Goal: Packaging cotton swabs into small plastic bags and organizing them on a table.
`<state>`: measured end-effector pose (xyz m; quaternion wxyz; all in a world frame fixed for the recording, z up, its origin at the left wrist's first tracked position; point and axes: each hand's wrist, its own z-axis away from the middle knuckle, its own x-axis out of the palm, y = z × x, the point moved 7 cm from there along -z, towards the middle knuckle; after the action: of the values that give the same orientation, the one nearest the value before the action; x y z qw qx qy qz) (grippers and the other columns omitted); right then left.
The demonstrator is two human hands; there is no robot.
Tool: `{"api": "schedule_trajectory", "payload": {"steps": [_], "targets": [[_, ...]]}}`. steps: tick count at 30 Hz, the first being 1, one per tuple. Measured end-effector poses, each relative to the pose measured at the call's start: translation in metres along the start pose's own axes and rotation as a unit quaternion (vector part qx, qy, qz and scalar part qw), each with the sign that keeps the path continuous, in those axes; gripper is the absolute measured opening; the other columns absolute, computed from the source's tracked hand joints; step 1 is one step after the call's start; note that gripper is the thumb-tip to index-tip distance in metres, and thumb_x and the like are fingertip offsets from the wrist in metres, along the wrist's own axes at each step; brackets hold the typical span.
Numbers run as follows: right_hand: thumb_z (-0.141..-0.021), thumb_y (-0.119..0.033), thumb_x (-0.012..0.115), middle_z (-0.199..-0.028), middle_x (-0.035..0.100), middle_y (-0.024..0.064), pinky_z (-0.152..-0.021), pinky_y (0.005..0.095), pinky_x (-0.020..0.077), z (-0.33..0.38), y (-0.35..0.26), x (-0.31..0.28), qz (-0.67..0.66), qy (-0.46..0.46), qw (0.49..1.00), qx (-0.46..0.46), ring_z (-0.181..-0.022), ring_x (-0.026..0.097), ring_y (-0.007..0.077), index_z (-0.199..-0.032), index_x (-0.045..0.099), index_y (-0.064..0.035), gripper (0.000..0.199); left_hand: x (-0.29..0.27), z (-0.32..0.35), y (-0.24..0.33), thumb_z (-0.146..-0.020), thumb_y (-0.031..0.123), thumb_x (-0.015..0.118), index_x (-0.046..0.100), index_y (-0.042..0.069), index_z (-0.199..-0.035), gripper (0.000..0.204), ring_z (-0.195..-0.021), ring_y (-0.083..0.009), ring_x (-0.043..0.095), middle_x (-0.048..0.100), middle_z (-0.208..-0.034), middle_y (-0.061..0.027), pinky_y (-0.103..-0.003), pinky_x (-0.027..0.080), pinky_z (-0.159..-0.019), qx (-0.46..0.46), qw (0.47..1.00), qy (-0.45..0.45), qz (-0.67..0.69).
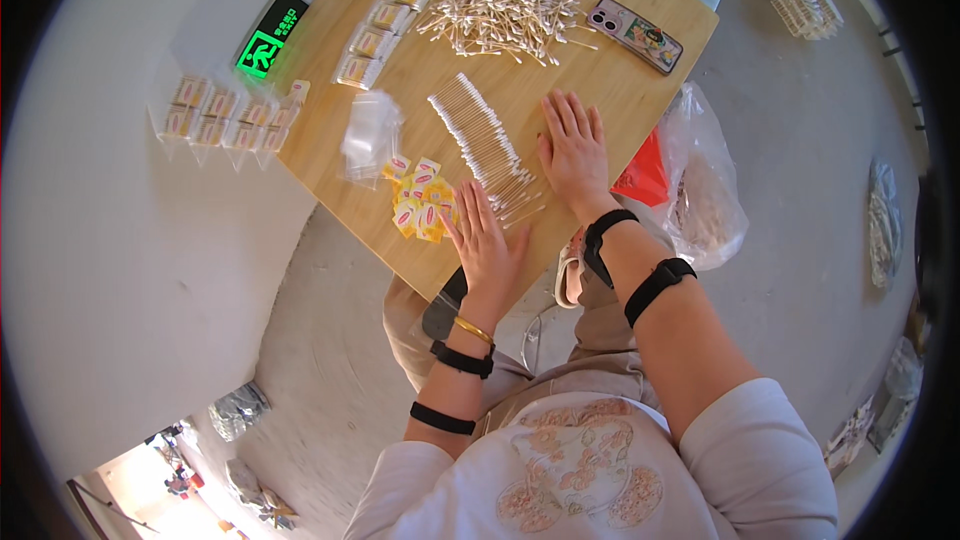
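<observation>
A long row of cotton swabs (476,127) lies side by side across the wooden table between my hands. My left hand (487,248) rests flat, fingers stretched out, at the near left end of the row and beside a pile of small yellow-and-white labels (423,202). To the right of the row, my right hand (577,152) lies palm down with its fingers extended. Neither hand holds anything. Further off is a large loose heap of cotton swabs (505,5). A stack of clear plastic bags (371,137) sits left of the row, above the labels.
Packed swab bags (372,40) line the table's left side, and more packs (230,120) hang beyond its left edge near a green exit sign (270,35). A phone (636,35) lies at the far right. Clear and red plastic bags (700,190) are beside the table.
</observation>
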<state>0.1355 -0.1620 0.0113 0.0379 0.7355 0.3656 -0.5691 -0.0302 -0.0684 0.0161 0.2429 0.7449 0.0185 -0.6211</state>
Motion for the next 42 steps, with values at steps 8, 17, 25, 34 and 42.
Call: {"api": "schedule_trajectory", "payload": {"steps": [8,17,25,34,42], "targets": [[-0.095,-0.027,0.053,-0.153,0.041,0.0064,-0.12,0.049,0.021,-0.001,0.0,0.002,0.003,-0.001,1.0,0.003,-0.144,0.035,0.0256,-0.146,0.044,-0.0103,0.055,0.002,-0.025,-0.014,-0.083,0.042,0.071,0.012,0.0,-0.157,0.104,-0.153,-0.0345,0.011,0.016,-0.163,-0.0211,-0.057,0.002,-0.12,-0.024,1.0,0.007,0.006],[-0.095,-0.028,0.052,-0.154,0.04,0.0065,-0.12,0.0492,0.0203,0.001,-0.002,0.006,0.002,0.0,1.0,-0.009,-0.144,0.034,0.025,-0.147,0.043,-0.0104,0.055,-0.04,0.044,-0.03,-0.082,0.039,0.073,0.013,0.0,-0.157,0.103,-0.153,-0.0344,0.011,0.017,-0.163,-0.0209,-0.056,0.002,-0.121,-0.066,0.998,-0.011,0.009],[-0.096,-0.033,0.049,-0.156,0.037,0.0067,-0.121,0.0488,0.0184,-0.003,0.013,0.016,0.061,-0.015,0.998,-0.025,-0.147,0.029,0.0263,-0.149,0.041,-0.0125,0.057,-0.092,0.144,-0.077,-0.085,0.035,0.072,0.017,-0.001,-0.155,0.097,-0.152,-0.0342,0.016,0.022,-0.161,-0.0208,-0.055,0.003,-0.122,-0.181,0.983,-0.021,-0.022],[-0.086,-0.027,0.065,-0.137,0.054,0.014,-0.108,0.0468,0.0394,0.012,0.05,0.002,-0.021,-0.177,0.984,-0.011,-0.128,0.048,0.0356,-0.132,0.057,-0.0124,0.049,-0.07,0.186,-0.111,-0.09,0.044,0.066,0.024,-0.005,-0.151,0.088,-0.144,-0.0403,0.031,0.033,-0.154,-0.0265,-0.049,0.027,-0.117,-0.244,0.955,-0.01,0.167],[-0.083,-0.011,0.065,-0.111,0.06,0.0213,-0.095,0.0474,0.0465,0.087,0.019,-0.005,-0.253,-0.152,0.955,-0.023,-0.109,0.056,0.0398,-0.107,0.068,-0.0102,0.025,-0.047,0.163,-0.133,-0.084,0.036,0.074,0.029,0.0,-0.148,0.086,-0.128,-0.0416,0.048,0.045,-0.14,-0.0248,-0.046,0.042,-0.107,-0.313,0.936,0.024,0.157]]}}
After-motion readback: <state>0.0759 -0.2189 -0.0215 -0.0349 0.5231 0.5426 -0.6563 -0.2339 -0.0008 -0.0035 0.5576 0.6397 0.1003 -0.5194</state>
